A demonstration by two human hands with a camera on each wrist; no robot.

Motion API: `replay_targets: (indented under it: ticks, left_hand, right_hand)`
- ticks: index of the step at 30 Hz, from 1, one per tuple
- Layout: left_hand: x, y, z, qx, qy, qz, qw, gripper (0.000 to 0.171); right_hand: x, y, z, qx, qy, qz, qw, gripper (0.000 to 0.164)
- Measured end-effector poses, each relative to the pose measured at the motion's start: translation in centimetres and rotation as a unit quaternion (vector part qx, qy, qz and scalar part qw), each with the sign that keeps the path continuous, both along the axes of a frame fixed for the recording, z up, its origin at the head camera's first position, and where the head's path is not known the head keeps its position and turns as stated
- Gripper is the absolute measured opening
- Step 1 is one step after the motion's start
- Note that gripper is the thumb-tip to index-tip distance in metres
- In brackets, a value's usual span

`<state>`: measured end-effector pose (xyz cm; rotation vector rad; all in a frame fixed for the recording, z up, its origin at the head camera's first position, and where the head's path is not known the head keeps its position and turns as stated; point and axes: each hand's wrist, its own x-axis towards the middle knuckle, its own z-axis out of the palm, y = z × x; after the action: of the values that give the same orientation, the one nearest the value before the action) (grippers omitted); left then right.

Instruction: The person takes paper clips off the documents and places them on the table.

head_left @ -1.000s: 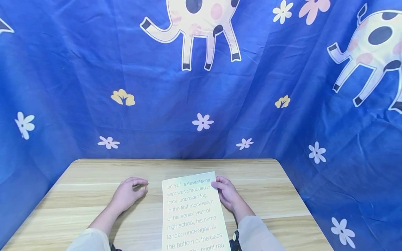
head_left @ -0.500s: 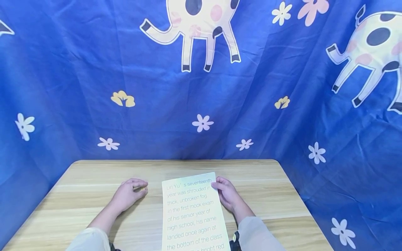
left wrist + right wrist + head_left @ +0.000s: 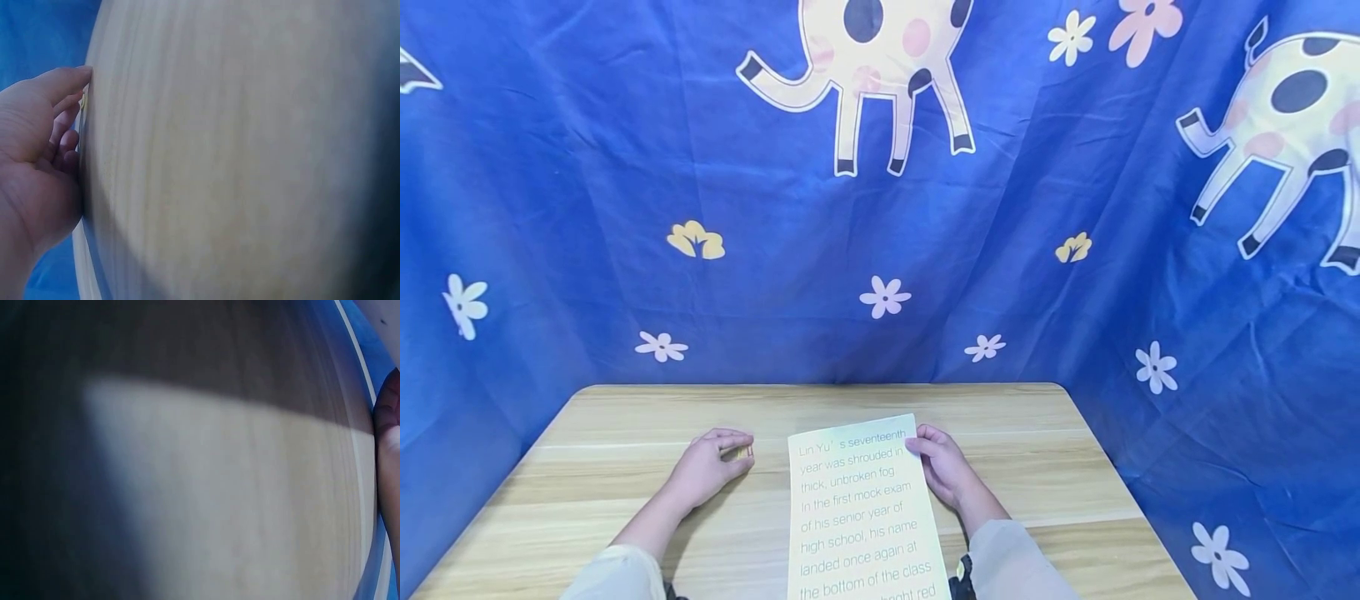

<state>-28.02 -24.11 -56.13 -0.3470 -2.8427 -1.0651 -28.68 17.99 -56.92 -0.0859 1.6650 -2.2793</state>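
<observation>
A tall cream sheet of paper (image 3: 859,508) with large printed English text stands tilted in the middle of the head view, its lower end cut off by the frame. My right hand (image 3: 946,465) pinches its upper right edge, thumb on the printed face. To the left, my left hand (image 3: 711,467) rests low over the table and holds a small yellow and reddish thing (image 3: 745,452) between thumb and fingertips. Only a bit of that thing shows, so I cannot tell its kind. In the left wrist view, a yellow sliver (image 3: 83,100) shows by the fingers.
The light wooden table (image 3: 1015,417) has rounded far corners. Blue cloth (image 3: 790,275) printed with flowers and spotted animals hangs behind it and along both sides. Pale sleeves (image 3: 1018,558) cover the forearms, with dark bands at the wrists.
The head view has shifted slightly, so the scene sits a little lower. Slightly more of the small yellow and reddish thing shows at the left fingertips. The paper stays in the right hand.
</observation>
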Motion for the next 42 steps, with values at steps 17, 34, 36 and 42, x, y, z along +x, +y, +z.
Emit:
replay_targets:
  ticks: [17,34,36,42]
  left_hand:
    - [0.1,-0.5,0.7,0.090,-0.088,0.018,0.9918,0.055]
    - [1.4,-5.7,4.8,0.224,-0.158,0.097,0.9568,0.072]
    - [1.7,-5.6,5.2,0.210,-0.146,0.098,0.9619,0.071]
    - [2.6,-4.3,5.2,0.132,-0.056,0.097,0.9849,0.056]
  right_hand:
    - [0.1,0.0,0.1,0.007,0.004,-0.002,1.000,0.022]
    - [0.9,-3.4,1.7,0.331,0.092,-0.151,0.927,0.008]
    - [1.0,-3.5,2.1,0.369,0.111,-0.159,0.909,0.007]
    - [1.5,-3.9,2.1,0.507,0.151,-0.146,0.836,0.009]
